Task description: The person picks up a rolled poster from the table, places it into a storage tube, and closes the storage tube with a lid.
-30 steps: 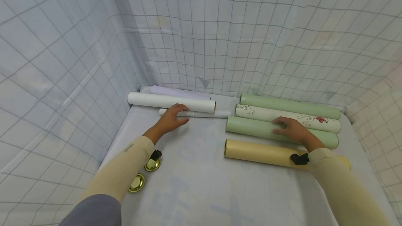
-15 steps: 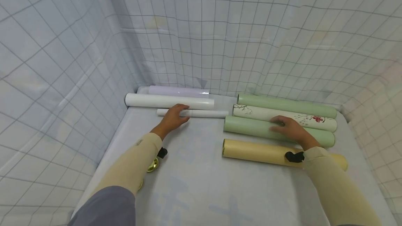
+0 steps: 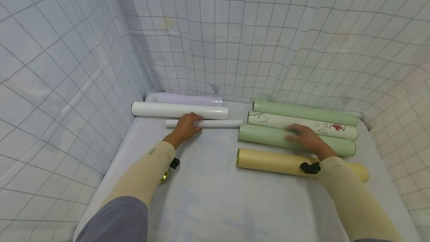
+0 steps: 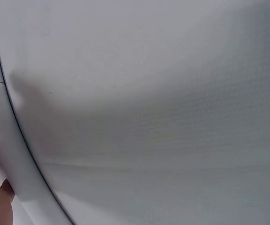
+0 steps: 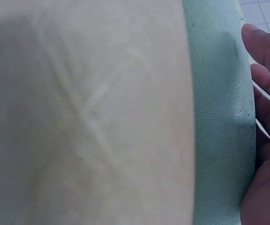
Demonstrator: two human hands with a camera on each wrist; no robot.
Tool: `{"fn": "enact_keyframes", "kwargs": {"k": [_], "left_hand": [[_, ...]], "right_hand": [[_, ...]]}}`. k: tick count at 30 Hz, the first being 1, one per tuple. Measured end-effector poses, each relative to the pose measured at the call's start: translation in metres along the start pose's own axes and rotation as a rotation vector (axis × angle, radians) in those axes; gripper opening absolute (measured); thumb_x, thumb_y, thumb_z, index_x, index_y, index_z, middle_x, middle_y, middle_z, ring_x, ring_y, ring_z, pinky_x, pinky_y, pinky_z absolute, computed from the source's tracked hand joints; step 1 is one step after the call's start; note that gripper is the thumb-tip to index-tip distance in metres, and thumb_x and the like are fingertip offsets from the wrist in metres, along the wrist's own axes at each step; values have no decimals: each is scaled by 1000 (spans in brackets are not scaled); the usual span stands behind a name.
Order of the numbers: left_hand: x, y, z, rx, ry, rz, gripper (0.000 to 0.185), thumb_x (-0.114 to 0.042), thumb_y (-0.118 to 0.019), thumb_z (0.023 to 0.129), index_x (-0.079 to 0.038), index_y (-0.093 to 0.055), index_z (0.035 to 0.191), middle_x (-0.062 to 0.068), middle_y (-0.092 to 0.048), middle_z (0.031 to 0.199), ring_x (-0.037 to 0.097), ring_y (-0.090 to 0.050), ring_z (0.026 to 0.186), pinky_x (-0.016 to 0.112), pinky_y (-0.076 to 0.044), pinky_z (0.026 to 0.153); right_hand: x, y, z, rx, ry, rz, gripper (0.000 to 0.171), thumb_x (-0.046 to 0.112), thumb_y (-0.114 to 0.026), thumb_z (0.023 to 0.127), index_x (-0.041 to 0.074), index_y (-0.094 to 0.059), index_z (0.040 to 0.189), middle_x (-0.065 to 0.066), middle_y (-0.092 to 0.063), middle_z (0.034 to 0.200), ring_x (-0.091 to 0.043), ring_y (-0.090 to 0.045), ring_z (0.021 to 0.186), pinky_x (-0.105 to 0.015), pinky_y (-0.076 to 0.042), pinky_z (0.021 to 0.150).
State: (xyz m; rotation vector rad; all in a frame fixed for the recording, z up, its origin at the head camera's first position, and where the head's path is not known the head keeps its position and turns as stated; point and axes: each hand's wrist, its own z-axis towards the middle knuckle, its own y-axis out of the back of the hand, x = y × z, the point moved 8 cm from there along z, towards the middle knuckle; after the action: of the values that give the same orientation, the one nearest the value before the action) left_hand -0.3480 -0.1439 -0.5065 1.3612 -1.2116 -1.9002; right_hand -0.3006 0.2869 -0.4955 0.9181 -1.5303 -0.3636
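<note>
A thin white roll [image 3: 221, 124] lies across the table in front of a thicker white roll [image 3: 161, 109]. Over its left half is my left hand [image 3: 183, 128], thumb on the near side and fingers on the far side, holding it. Thumb and fingers also show beside the thin roll in the left wrist view. My right hand [image 3: 305, 137] hovers over the nearer green roll [image 3: 262, 134], fingers loosely bent and holding nothing. In the right wrist view, the hand shows beside the textured green surface. Behind that roll lies a cream roll with printed blossoms [image 3: 289, 122].
Another green roll [image 3: 302, 112] lies at the back right, and a yellow roll [image 3: 268, 161] lies in front, partly under my right wrist. A pale lilac roll [image 3: 188, 99] is at the back left. A gold dish [image 3: 164, 176] is partly hidden by my left sleeve. Gridded sheets enclose the table.
My left hand has closed in around the thin white roll. The thicker white roll has settled nearer the table. The second gold dish is now hidden by my sleeve. My right hand barely moves.
</note>
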Motion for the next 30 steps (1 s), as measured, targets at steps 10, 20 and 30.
{"fn": "enact_keyframes", "kwargs": {"k": [10,20,30], "left_hand": [[7,-5,-6,32,24,-4,38,-20,-74,91,-7,-67,126,13,-60,124,36,-54,118,49,-41,103],[8,-4,-8,4,1,19,39,-21,-76,90,-9,-67,127,12,-62,124,34,-56,118,48,-42,103],[7,-3,-8,-3,-1,30,35,-19,-74,91,-6,-68,124,13,-65,125,33,-57,119,48,-43,103]], "right_hand": [[-6,-9,5,36,-49,-40,70,50,-68,91,7,-50,143,-23,-37,153,-46,-26,142,-64,-25,110],[15,-15,5,56,70,-165,73,35,-74,91,-1,-43,146,-27,-38,150,-48,-29,139,-64,-24,111],[18,-23,2,74,64,-287,88,41,-81,83,5,-38,151,-22,-35,153,-47,-31,138,-67,-26,108]]}}
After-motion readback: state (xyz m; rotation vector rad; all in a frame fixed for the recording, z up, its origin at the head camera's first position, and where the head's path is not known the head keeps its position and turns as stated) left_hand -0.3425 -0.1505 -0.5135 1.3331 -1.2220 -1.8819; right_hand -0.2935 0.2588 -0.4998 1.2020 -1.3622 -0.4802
